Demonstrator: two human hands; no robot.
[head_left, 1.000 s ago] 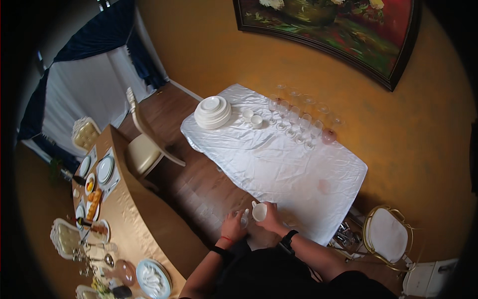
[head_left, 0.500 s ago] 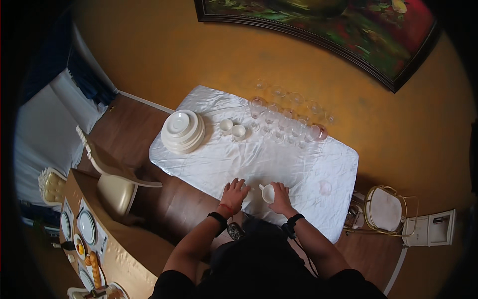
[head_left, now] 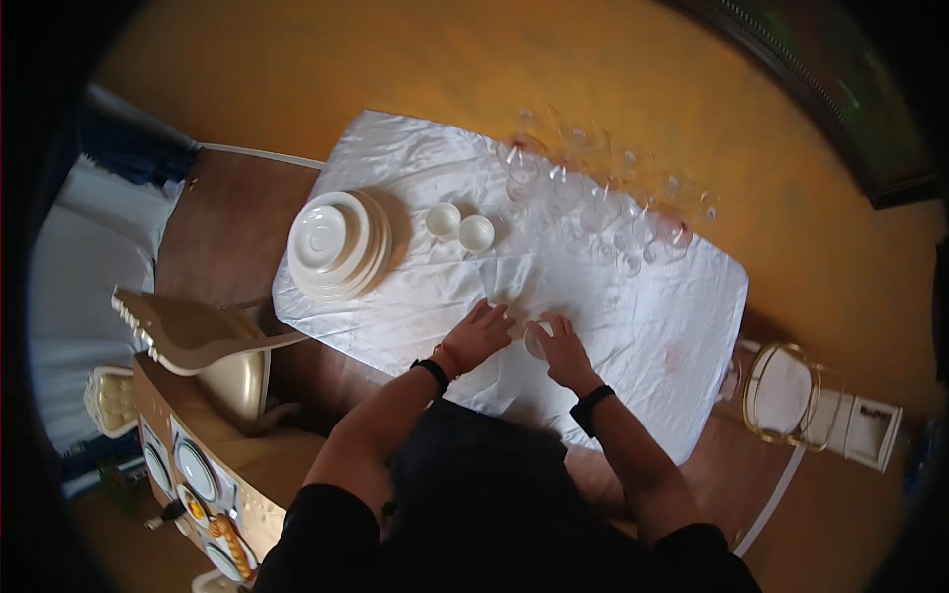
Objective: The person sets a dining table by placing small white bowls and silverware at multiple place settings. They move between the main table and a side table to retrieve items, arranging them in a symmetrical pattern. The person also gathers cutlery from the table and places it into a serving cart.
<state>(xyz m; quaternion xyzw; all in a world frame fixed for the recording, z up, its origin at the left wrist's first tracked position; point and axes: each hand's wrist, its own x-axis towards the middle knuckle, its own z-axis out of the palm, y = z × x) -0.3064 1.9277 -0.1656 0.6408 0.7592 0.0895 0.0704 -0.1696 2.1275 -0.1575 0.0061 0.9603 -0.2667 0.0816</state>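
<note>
Of 2 hands [head_left: 477, 337] [head_left: 568, 358], the right holds 1 cup [head_left: 535, 341]; 2 cups [head_left: 443, 220] [head_left: 476, 233] stand beyond.

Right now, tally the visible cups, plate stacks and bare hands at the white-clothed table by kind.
White cups, one held: 3
Plate stack: 1
Bare hands, left hand and right hand: 2
Total: 6

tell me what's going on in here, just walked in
A person in black is at a white-clothed table, with a white cup in the right hand. The left hand is close beside it over the cloth; whether it holds anything is unclear. Farther back are a stack of white plates, two more white cups and a group of stemmed glasses near the wall.
</note>
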